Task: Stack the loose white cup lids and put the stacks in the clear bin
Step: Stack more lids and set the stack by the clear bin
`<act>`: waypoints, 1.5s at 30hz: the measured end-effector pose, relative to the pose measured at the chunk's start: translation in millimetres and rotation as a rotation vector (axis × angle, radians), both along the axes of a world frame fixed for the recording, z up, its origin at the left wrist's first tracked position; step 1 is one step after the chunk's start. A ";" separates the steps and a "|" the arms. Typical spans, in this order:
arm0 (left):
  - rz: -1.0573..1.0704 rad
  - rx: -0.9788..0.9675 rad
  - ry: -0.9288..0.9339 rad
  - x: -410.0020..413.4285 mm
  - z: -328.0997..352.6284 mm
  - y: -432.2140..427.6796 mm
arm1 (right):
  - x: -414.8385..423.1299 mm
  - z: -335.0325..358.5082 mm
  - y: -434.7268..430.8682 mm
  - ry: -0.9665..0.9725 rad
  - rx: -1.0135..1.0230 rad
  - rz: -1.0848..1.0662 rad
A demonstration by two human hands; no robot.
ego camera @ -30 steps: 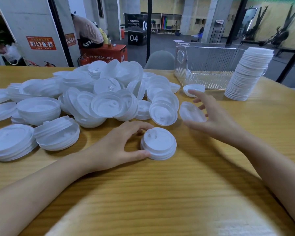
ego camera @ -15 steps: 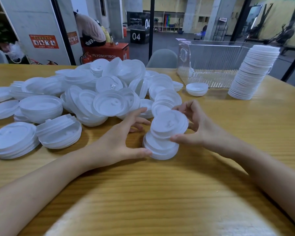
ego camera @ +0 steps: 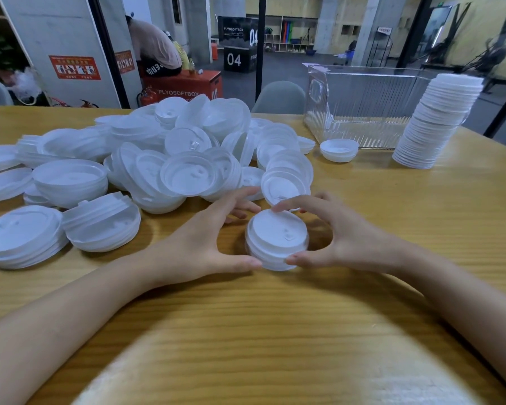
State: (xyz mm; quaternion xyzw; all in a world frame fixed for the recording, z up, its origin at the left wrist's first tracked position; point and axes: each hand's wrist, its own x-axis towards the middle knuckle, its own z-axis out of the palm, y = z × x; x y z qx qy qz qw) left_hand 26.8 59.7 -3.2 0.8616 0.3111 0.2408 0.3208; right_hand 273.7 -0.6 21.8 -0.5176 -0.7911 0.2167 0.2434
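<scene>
Short lid stack [ego camera: 276, 239] sits flat on tabletop [ego camera: 275, 331], centre, just in front of loose lid pile [ego camera: 187, 159]. Left hand [ego camera: 196, 244]: thumb on near rim, fingers curled toward far rim, grasping stack. Right hand [ego camera: 342, 238]: thumb and forefinger grasping same stack from opposite side. Clear bin [ego camera: 362, 112] rear right. Tall lid stack [ego camera: 438, 121] stands outside, just beside it. Single upturned lid [ego camera: 339, 149] lies before bin.

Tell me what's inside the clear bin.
No lids show inside the clear ribbed plastic bin; its bare floor shows through the walls. The tall stack of white plastic lids in front covers its right end, so that part cannot be checked.
</scene>
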 end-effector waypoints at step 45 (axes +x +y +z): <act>-0.029 0.024 0.036 2.8 8.0 -8.3 | 48.6 -0.4 30.1 0.139 0.094 -0.551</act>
